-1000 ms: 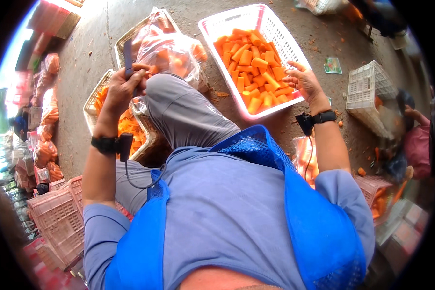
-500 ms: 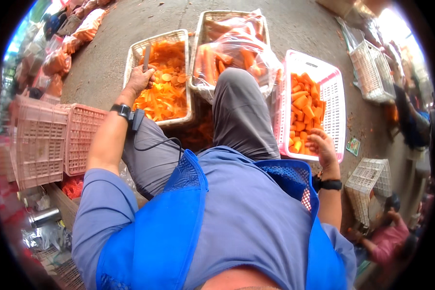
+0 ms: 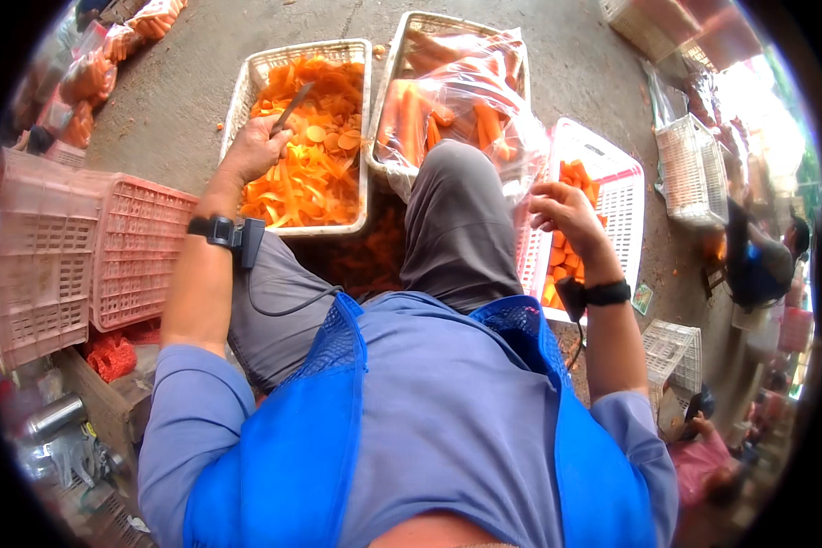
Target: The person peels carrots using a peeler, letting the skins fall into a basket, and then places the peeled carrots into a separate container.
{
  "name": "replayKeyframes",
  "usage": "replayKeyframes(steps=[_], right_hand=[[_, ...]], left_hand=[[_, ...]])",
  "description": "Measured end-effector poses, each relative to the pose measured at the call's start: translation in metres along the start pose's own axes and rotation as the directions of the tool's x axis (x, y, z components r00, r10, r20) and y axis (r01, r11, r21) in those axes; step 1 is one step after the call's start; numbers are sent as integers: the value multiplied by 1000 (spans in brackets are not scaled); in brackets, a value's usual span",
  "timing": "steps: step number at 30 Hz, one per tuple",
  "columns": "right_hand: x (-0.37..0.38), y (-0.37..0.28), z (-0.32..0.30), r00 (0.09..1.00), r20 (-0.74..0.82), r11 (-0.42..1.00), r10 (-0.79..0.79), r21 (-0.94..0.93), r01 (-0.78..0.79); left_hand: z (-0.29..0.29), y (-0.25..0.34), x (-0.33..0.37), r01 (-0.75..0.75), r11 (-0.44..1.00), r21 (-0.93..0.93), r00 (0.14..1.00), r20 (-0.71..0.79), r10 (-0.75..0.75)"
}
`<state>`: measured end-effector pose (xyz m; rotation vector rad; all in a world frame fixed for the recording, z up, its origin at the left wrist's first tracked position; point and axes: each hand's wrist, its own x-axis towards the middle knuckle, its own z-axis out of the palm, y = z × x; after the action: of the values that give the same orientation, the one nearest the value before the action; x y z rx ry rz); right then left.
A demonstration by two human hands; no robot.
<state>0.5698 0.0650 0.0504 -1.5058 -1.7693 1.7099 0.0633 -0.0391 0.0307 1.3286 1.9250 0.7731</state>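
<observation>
My left hand (image 3: pixel 254 153) is closed around the handle of a knife (image 3: pixel 294 103), its blade slanting up and away. Beneath it, a white crate (image 3: pixel 361 164) holds orange carrot peelings (image 3: pixel 312 194) and several round carrot slices (image 3: pixel 316 133). To the right, whole carrots (image 3: pixel 413 119) lie in a clear plastic bag (image 3: pixel 470 78) inside a second white crate (image 3: pixel 395 64). My right hand (image 3: pixel 564 216) hangs with loosely bent fingers and nothing visible in them. It is between the bag and a pink-and-white crate (image 3: pixel 623 196) of cut carrot pieces (image 3: pixel 566 260), partly hiding them.
Stacked pink crates (image 3: pixel 142 251) stand at my left, by a red mesh bag (image 3: pixel 111 358) and a metal cylinder (image 3: pixel 55 417). Bagged carrots (image 3: pixel 87 78) lie at the far left. White crates (image 3: pixel 690 169) and other people (image 3: pixel 763 269) are on the right.
My right hand has moved from above the cut carrot pieces up and left toward the bag. My left hand keeps the knife over the peelings, its blade now tilted to the right.
</observation>
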Motion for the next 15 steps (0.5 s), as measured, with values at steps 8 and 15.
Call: replayKeyframes(steps=[8, 15], right_hand=[[163, -18, 41, 994, 64, 914, 90, 391, -108], [226, -6, 37, 900, -432, 776, -53, -585, -235]], left_hand=[[-9, -10, 1, 51, 993, -104, 999, -10, -53], [-19, -15, -2, 89, 984, -153, 996, 1, -90]])
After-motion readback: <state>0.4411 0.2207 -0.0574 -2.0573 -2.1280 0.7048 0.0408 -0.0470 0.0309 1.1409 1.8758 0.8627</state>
